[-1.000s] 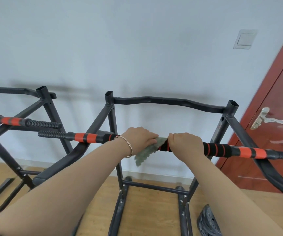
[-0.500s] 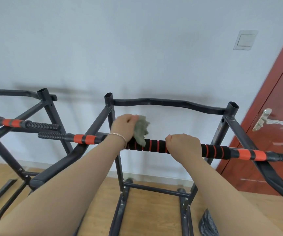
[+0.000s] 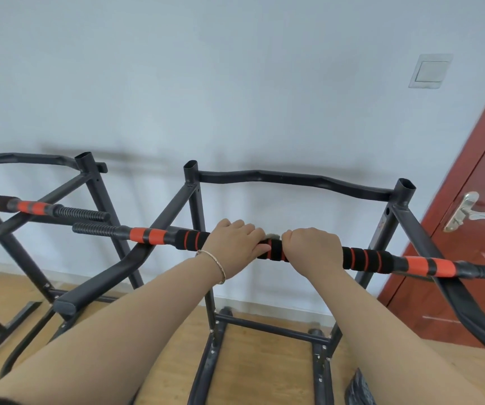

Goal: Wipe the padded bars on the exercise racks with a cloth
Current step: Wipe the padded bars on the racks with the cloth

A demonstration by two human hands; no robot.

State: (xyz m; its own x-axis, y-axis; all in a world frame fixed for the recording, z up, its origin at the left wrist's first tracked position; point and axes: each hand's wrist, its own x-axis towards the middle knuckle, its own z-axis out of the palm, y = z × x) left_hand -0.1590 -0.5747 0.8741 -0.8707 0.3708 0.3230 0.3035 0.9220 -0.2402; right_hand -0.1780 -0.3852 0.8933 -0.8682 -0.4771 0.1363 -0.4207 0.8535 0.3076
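Presses the cloth [image 3: 272, 236] onto the padded bar [image 3: 364, 258] with the left hand [image 3: 235, 241], fingers curled round both, leaving only a grey-green tuft in view. Clenches the right hand [image 3: 312, 249] on bare foam just beside it. Likely handles light and limp, bunching easily; best wrapped round the squashy, grippy foam over a stiff tube. Meets the rack uprights [image 3: 196, 206] near either end; second rack [image 3: 96, 185] close left, door [image 3: 475, 273] with lever handle [image 3: 469, 213] right.

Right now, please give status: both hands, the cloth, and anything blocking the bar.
Left hand grips cloth against padded bar. Right hand grips the bar beside it. Cloth mostly hidden under fingers. Nothing blocking the bar either side.
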